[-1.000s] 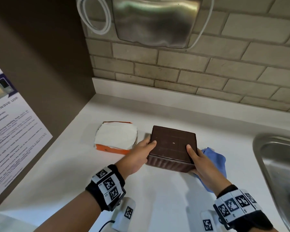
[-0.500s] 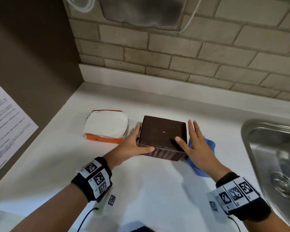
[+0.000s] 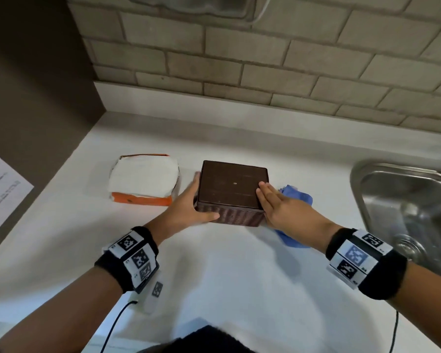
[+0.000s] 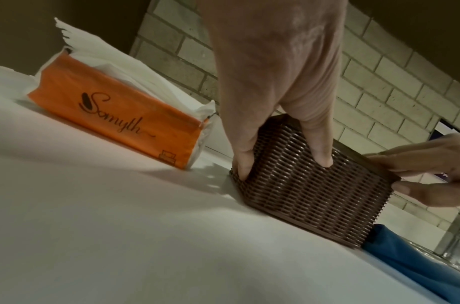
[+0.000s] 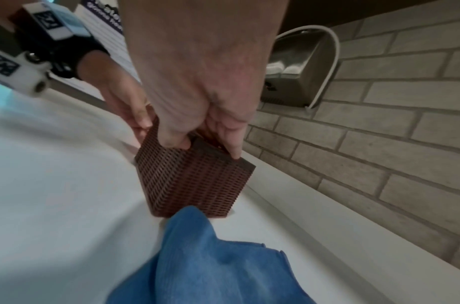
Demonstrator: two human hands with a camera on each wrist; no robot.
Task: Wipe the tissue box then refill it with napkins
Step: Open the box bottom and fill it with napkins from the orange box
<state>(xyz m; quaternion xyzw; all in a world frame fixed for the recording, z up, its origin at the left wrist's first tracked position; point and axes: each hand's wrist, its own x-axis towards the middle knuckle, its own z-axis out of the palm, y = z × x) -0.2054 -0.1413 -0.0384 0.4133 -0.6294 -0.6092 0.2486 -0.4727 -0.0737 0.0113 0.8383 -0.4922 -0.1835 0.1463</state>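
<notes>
A brown woven tissue box stands on the white counter with a plain flat face up. My left hand holds its near left corner, fingers down the left side and thumb on the front wall. My right hand grips the right edge, fingertips on the top face and thumb on the side. An orange pack of white napkins, torn open on top, lies just left of the box. A crumpled blue cloth lies against the box's right side, under my right hand.
A steel sink is set into the counter at the right. A metal dispenser hangs on the brick wall above. A dark side wall with a printed notice closes the left. Bare counter lies in front of the box.
My right hand, spread flat beside the box half a second ago, now has its fingers together on the box's top right edge. The left hand keeps its hold; the box has hardly moved.
</notes>
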